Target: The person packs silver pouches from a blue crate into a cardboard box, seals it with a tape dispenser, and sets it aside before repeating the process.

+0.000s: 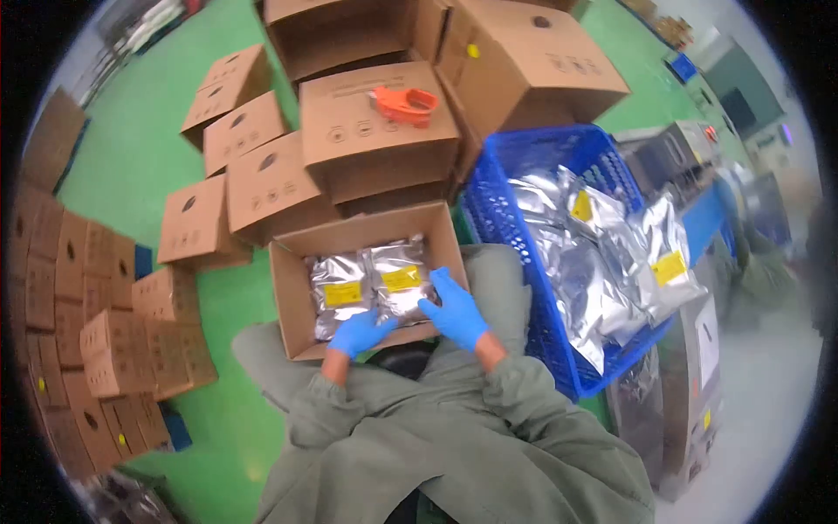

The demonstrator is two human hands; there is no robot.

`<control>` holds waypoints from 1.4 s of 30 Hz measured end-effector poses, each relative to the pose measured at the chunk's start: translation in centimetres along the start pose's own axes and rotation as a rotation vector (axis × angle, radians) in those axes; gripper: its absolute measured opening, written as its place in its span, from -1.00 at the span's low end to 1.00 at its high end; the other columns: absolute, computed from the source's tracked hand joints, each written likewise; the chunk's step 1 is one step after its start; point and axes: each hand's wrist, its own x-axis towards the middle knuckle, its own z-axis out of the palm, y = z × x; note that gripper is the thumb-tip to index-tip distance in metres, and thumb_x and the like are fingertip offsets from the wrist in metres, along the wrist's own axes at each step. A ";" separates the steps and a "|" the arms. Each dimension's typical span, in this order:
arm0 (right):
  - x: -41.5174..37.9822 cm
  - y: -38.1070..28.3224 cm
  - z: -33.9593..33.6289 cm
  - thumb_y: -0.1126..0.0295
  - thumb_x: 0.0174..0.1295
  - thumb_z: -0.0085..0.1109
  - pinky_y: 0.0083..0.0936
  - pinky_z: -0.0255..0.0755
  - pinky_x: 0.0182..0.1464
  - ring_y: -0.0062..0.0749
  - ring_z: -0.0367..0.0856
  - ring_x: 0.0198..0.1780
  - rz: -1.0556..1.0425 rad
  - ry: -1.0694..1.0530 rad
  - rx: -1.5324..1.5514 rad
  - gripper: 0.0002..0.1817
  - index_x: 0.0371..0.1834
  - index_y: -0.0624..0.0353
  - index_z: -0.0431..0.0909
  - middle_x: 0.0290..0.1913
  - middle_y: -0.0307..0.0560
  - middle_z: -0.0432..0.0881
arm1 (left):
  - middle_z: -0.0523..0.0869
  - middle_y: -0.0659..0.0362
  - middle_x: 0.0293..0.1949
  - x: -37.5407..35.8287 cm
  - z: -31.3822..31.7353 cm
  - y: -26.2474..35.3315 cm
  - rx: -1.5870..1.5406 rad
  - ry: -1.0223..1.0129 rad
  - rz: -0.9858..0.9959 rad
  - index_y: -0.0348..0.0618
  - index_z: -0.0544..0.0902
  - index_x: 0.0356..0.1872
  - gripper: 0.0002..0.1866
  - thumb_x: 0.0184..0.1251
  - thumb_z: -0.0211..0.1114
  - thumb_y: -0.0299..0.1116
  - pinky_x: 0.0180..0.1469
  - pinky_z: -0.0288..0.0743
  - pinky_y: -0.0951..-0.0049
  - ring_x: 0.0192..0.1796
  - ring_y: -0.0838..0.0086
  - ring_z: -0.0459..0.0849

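An open cardboard box [295,262] rests at my lap. Inside it, two silver foil bags lie side by side: a left bag [327,314] and a right bag [397,258], each with a yellow label. My left hand [360,334], in a blue glove, reaches over the box's near edge and touches the lower end of the bags with its fingers stretched out. My right hand [457,313], also blue-gloved, is at the right wall of the box. Its thumb and fingers are apart beside the right bag.
A blue plastic crate [537,301] with several silver bags stands to my right. Ahead, an orange tape dispenser [406,106] lies on a closed carton [375,144]. Stacked cartons [122,349] stand on the left. Another person [768,253] is blurred at far right.
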 end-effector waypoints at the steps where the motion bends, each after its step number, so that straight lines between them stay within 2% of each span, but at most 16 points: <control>1: -0.4 -0.6 -2.7 0.30 0.15 0.26 -0.17 0.40 0.20 0.15 0.52 0.16 0.035 0.027 -0.020 -0.40 0.25 0.27 0.34 0.13 0.28 0.54 | 0.63 -0.29 0.04 -0.8 -2.4 2.0 -0.152 0.052 -0.028 -0.34 0.36 0.32 -0.20 0.33 0.12 0.21 0.21 0.43 0.11 0.13 -0.08 0.60; 3: -0.6 -0.9 -9.9 0.34 0.15 0.25 -0.15 0.33 0.25 0.14 0.48 0.20 -0.108 0.354 -0.080 -0.44 0.23 0.27 0.40 0.16 0.28 0.51 | 0.62 -0.26 0.06 -1.5 -3.9 3.9 -0.304 0.060 -0.025 -0.30 0.36 0.33 -0.22 0.34 0.11 0.18 0.25 0.40 0.13 0.17 -0.06 0.58; 5: -0.4 1.2 -17.8 0.28 0.09 0.32 -0.13 0.26 0.31 0.11 0.45 0.22 0.113 0.693 -0.278 -0.40 0.21 0.28 0.43 0.17 0.29 0.49 | 0.63 -0.21 0.09 -2.0 -3.9 3.6 -0.228 0.133 0.027 -0.26 0.40 0.32 -0.30 0.37 0.10 0.13 0.25 0.40 0.16 0.19 -0.03 0.58; 6: -1.4 4.6 -21.2 0.15 0.01 0.43 -0.09 0.28 0.28 0.08 0.44 0.25 0.227 0.810 -0.798 -0.28 0.22 0.28 0.43 0.19 0.29 0.49 | 0.63 -0.21 0.09 -1.7 -3.5 2.7 -0.224 0.129 0.054 -0.26 0.40 0.32 -0.30 0.37 0.10 0.13 0.25 0.40 0.16 0.19 -0.03 0.58; 9: -3.1 6.8 -28.1 0.00 -0.09 0.48 -0.09 0.31 0.23 0.05 0.52 0.19 0.358 0.805 -1.077 -0.17 0.25 0.21 0.43 0.16 0.20 0.54 | 0.65 -0.18 0.07 -0.5 -1.7 0.8 -0.290 0.048 0.094 -0.31 0.56 0.17 -0.38 0.37 0.17 0.06 0.16 0.48 0.24 0.11 0.05 0.65; 11: -2.9 6.1 -29.7 -0.04 -0.10 0.43 -0.08 0.41 0.15 0.03 0.65 -0.03 0.775 0.456 -1.153 -0.29 0.12 0.10 0.53 -0.06 0.00 0.68 | 0.66 -0.18 0.07 -0.5 -1.6 1.2 -0.369 0.155 0.081 -0.33 0.57 0.16 -0.40 0.37 0.19 0.04 0.15 0.49 0.27 0.10 0.08 0.66; 15: -2.9 10.3 -33.2 0.01 0.01 0.39 -0.14 0.48 -0.09 -0.02 0.69 -0.16 0.662 0.340 -1.054 -0.59 -0.27 0.12 0.65 -0.23 0.09 0.71 | 0.68 -0.12 0.06 -1.5 -2.4 2.2 -0.476 0.261 0.069 -0.35 0.55 0.18 -0.45 0.35 0.27 -0.09 0.11 0.52 0.33 0.06 0.20 0.70; 18: -3.1 3.5 -33.7 0.03 0.07 0.34 -0.22 0.50 -0.18 -0.03 0.70 -0.20 0.547 0.501 -0.918 -0.60 -0.24 0.14 0.65 -0.25 0.12 0.69 | 0.71 -0.04 0.04 -1.2 -2.0 3.0 -0.758 0.443 0.219 -0.32 0.57 0.17 -0.51 0.33 0.30 -0.19 0.10 0.54 0.34 0.02 0.26 0.72; 26: -0.7 -6.6 -24.1 0.43 0.32 0.15 -0.58 0.33 -0.40 -0.67 0.39 -0.41 0.137 0.493 0.266 -0.90 -0.30 0.22 0.59 -0.47 -0.35 0.46 | 0.56 0.10 0.17 -4.0 -12.1 16.4 -1.427 0.241 0.692 -0.25 0.17 0.46 -0.14 0.08 0.35 -0.41 0.32 0.36 0.33 0.28 0.34 0.49; 27: 0.4 -7.6 -21.2 0.44 0.30 0.15 -0.58 0.35 -0.39 -0.67 0.40 -0.40 0.087 0.364 0.287 -0.91 -0.26 0.23 0.57 -0.44 -0.32 0.47 | 0.57 0.11 0.11 -5.7 -13.9 15.5 -1.057 0.186 0.336 -0.30 0.26 0.37 -0.20 0.08 0.40 -0.35 0.28 0.40 0.30 0.23 0.35 0.52; 30: 3.5 -7.4 -11.6 0.40 0.24 0.25 -0.52 0.51 -0.13 -0.55 0.58 -0.21 0.275 -0.096 0.621 -0.69 0.02 0.26 0.53 -0.19 -0.20 0.62 | 0.65 0.10 0.03 -4.8 -11.2 12.2 -1.463 0.599 0.414 -0.31 0.48 0.20 -0.48 0.27 0.34 -0.29 0.06 0.54 0.41 0.06 0.41 0.64; 32: 5.6 -8.3 -5.6 0.38 0.22 0.29 -0.53 0.53 -0.06 -0.49 0.62 -0.08 0.114 -0.307 0.958 -0.55 0.15 0.31 0.46 -0.05 -0.12 0.64 | 0.68 0.09 -0.01 -2.8 -10.2 8.6 -1.712 0.540 0.244 -0.35 0.53 0.15 -0.56 0.30 0.33 -0.35 0.03 0.56 0.45 -0.03 0.42 0.68; 37: 5.6 -12.5 -1.9 0.50 0.15 0.36 -0.48 0.53 -0.04 -0.49 0.62 -0.03 0.062 -0.219 0.951 -0.43 0.24 0.30 0.39 0.01 -0.13 0.64 | 0.71 0.06 -0.07 -7.1 -12.7 3.5 -1.336 0.708 0.131 -0.39 0.52 0.13 -0.57 0.28 0.34 -0.42 -0.05 0.61 0.42 -0.06 0.43 0.70; 38: 5.2 -13.9 -2.1 0.52 0.11 0.39 -0.47 0.55 -0.04 -0.48 0.63 -0.02 0.009 -0.131 0.979 -0.34 0.29 0.31 0.33 -0.02 -0.14 0.65 | 0.72 0.19 -0.35 -8.1 -13.3 3.8 -1.355 0.837 0.210 -0.36 0.58 0.02 -0.61 0.17 0.42 -0.45 -0.28 0.60 0.48 -0.33 0.56 0.69; 40: 5.3 -14.4 -0.5 0.53 0.02 0.46 -0.41 0.55 -0.04 -0.43 0.64 -0.03 0.065 -0.072 0.890 -0.34 0.24 0.27 0.37 -0.05 -0.13 0.66 | 0.70 0.21 -0.35 -8.9 -14.3 2.0 -1.078 0.839 0.281 -0.36 0.57 0.02 -0.59 0.12 0.42 -0.50 -0.26 0.60 0.50 -0.34 0.56 0.68; 42: 6.0 -10.2 5.3 0.52 0.00 0.46 -0.48 0.54 -0.17 -0.41 0.68 -0.23 -0.163 0.182 0.710 -0.56 -0.02 0.34 0.55 -0.25 -0.07 0.72 | 0.71 0.19 -0.29 -7.7 -12.3 -1.9 -0.890 0.704 0.009 -0.36 0.58 0.02 -0.58 0.10 0.41 -0.51 -0.20 0.60 0.49 -0.31 0.54 0.68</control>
